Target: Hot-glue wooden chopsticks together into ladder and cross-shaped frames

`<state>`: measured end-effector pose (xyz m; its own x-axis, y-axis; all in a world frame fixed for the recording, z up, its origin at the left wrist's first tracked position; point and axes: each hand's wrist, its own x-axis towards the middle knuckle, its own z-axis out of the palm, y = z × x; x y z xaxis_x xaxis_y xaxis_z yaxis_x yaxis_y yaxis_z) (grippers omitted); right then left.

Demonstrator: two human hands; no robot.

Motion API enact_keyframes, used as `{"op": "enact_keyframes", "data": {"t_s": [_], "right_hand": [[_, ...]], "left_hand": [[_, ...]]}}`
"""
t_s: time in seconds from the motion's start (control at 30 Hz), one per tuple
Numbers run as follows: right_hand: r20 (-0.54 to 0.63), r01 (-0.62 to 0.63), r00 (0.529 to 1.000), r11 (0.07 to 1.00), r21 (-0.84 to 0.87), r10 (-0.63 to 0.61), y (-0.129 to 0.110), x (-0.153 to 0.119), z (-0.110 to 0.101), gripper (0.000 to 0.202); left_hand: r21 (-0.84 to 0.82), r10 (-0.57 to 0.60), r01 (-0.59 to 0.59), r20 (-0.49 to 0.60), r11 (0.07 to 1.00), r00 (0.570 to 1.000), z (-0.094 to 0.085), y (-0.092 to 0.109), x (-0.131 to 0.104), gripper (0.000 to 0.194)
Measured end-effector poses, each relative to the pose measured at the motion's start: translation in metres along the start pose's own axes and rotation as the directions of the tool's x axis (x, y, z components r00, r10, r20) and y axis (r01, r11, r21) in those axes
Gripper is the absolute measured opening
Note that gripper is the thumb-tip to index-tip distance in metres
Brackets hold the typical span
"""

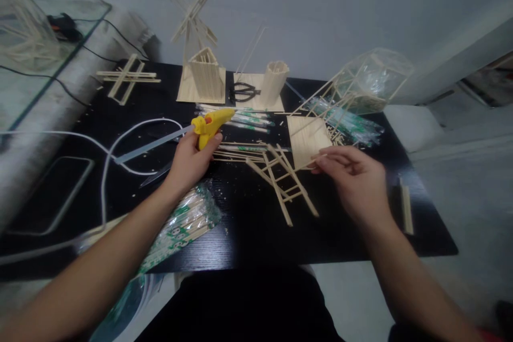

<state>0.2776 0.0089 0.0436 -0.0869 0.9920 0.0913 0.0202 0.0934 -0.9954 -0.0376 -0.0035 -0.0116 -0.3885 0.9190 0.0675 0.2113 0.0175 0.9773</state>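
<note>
My left hand [196, 157] is closed round a yellow hot glue gun [212, 122], whose nozzle points right. A long translucent glue stick [154, 145] sticks out of its back. In a pinch of thumb and fingers, my right hand [352, 179] has a thin wooden stick [306, 164], partly hidden by the fingertips. Between the hands lies a small ladder-like frame of sticks [282, 180]. Just beyond my right fingers is a flat wooden base [306, 141], with a stick framework [348, 85] rising from it.
A stick windmill [206, 77] and a round stick tower [274, 83] stand at the back, black scissors [245, 92] beside the tower. Bagged sticks [188, 222] lie near my left forearm. A white cable [105, 181] loops across the black table [256, 246]. Crossed sticks [127, 77] lie back left.
</note>
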Motion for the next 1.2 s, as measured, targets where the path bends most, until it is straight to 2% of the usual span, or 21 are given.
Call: {"op": "enact_keyframes", "data": {"t_s": [0.1, 0.2, 0.4, 0.57, 0.77, 1.2], "right_hand": [[-0.019, -0.190, 0.979, 0.946, 0.264, 0.202, 0.009, 0.008, 0.002, 0.028], [0.068, -0.374, 0.921, 0.822, 0.429, 0.383, 0.019, 0.015, 0.013, 0.029], [0.214, -0.508, 0.859, 0.725, 0.466, 0.464, 0.048, 0.033, 0.040, 0.019], [0.273, -0.537, 0.842, 0.671, 0.510, 0.466, 0.061, 0.039, 0.055, 0.022], [0.299, -0.530, 0.847, 0.650, 0.544, 0.440, 0.064, 0.030, 0.061, 0.030], [0.291, -0.436, 0.899, 0.738, 0.515, 0.328, 0.057, 0.016, 0.064, 0.027]], "left_hand": [[-0.127, -0.065, 0.070, 0.042, 0.989, 0.997, 0.003, 0.007, -0.004, 0.032], [-0.194, -0.073, 0.087, 0.075, 0.977, 0.995, 0.007, 0.018, -0.011, 0.036], [-0.287, -0.058, 0.069, 0.045, 0.955, 0.997, 0.014, 0.032, -0.026, 0.047], [-0.320, -0.056, 0.042, -0.036, 0.946, 0.998, 0.016, 0.035, -0.031, 0.053], [-0.309, -0.078, 0.049, -0.085, 0.950, 0.993, 0.021, 0.034, -0.031, 0.054], [-0.293, -0.130, 0.102, -0.077, 0.951, 0.988, 0.019, 0.029, -0.031, 0.055]]}}
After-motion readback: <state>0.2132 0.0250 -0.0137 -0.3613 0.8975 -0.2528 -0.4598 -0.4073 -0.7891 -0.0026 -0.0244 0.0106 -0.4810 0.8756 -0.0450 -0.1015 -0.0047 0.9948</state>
